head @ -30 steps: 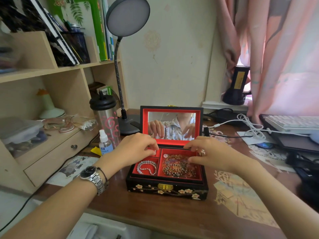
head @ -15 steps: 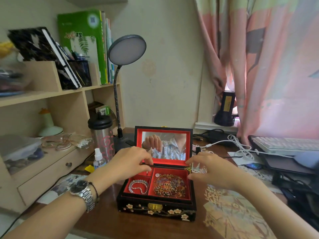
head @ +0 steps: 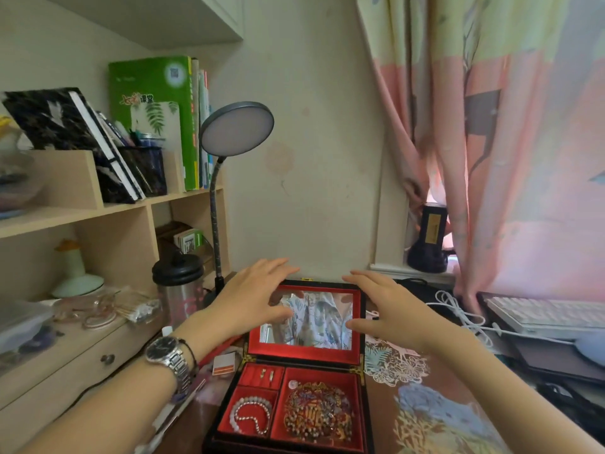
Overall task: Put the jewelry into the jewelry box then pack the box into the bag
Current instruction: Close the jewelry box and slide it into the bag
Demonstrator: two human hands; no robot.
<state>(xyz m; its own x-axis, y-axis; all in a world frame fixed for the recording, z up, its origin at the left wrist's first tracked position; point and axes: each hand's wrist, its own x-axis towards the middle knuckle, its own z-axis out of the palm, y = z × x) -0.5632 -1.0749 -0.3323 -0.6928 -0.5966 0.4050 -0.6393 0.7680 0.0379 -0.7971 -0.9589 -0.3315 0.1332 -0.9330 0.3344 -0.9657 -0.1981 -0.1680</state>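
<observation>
The left hand (head: 253,298) and right hand (head: 389,308), fingers spread and empty, flank the mirrored lid (head: 306,317) at 12 o'clock, likely to close the jewelry box (head: 291,401), jewelry in its 3 compartments.

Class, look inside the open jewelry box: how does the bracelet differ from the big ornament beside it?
The bracelet is a thin loop of pale beads; the ornament is a broad, dense piece in red and gold. The bracelet lies in the small front-left compartment; the ornament fills the large right compartment. Both lie flat on the red lining of the jewelry box.
</observation>
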